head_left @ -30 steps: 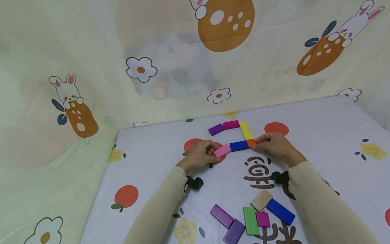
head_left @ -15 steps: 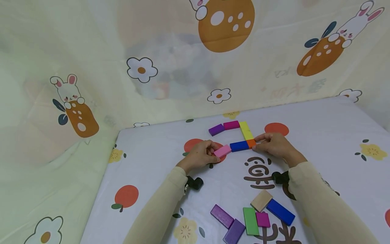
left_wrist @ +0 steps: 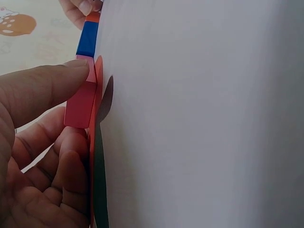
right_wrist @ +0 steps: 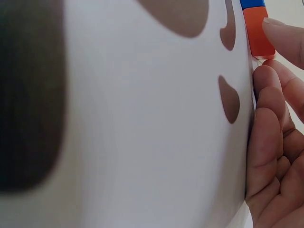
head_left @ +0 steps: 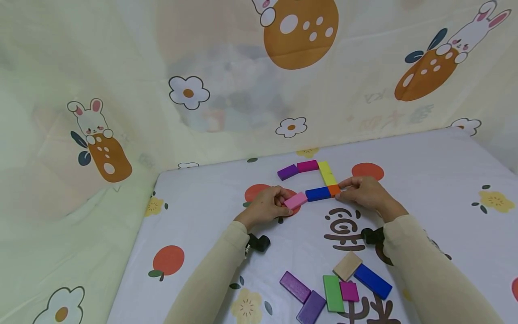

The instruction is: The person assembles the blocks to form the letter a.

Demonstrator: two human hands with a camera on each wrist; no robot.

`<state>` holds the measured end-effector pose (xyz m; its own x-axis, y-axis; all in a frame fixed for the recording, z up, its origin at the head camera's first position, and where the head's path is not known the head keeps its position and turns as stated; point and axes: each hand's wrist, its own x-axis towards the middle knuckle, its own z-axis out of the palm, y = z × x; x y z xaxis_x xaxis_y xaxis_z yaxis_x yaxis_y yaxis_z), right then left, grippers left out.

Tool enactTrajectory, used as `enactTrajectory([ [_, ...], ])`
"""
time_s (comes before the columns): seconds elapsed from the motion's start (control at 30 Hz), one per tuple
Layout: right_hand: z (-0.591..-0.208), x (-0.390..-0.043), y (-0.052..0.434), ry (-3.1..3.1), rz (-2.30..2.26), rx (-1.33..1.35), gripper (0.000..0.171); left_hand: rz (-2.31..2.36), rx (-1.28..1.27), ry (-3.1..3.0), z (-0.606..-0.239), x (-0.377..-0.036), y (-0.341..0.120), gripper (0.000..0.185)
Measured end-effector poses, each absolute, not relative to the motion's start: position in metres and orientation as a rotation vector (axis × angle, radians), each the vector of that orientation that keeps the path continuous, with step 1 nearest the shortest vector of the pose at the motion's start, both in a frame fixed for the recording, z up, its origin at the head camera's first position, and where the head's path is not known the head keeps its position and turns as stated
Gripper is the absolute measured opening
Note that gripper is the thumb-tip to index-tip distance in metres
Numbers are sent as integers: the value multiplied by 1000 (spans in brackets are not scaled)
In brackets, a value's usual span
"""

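The left hand (head_left: pixel 265 208) is pinching the pink block (head_left: pixel 295 200), lining it up left of the blue block (head_left: pixel 317 193). The right hand (head_left: pixel 362 192) is pinching the orange block (head_left: pixel 334 190) at the blue block's other end; six loose blocks (head_left: pixel 333 288) are lying nearer the person, unplaced

Surface: a white printed cloth-covered table (head_left: pixel 425 180), patterned with red fruit, yellow flowers and dark brown characters.
Far group, 12 o'clock: a dark purple flat block (head_left: pixel 288 172), a magenta flat block (head_left: pixel 307 166) and a long yellow flat block (head_left: pixel 327 173) are laid end to end, turning a corner.
Row below: a small orange block (head_left: pixel 333 190), a blue flat block (head_left: pixel 317 194) and a pink flat block (head_left: pixel 296 200) are set in line, touching.
Near group, 6 o'clock: two purple blocks (head_left: pixel 295 286), a green block (head_left: pixel 332 293), a small magenta block (head_left: pixel 349 291), a tan wooden block (head_left: pixel 347 265) and a long blue block (head_left: pixel 372 281) are clustered.
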<state>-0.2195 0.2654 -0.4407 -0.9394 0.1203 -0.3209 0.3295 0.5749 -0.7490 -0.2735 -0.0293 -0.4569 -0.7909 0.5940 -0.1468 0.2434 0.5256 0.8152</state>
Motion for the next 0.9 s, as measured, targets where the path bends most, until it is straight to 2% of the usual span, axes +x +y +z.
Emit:
enactTrajectory([
  [0.7, -445, -218, 266, 2565, -1299, 373, 51, 1140, 689, 2391, -456, -271, -29, 34],
  [0.9, -444, -218, 265, 2594, -1274, 377, 50, 1173, 662, 2381, -455, -269, -36, 40],
])
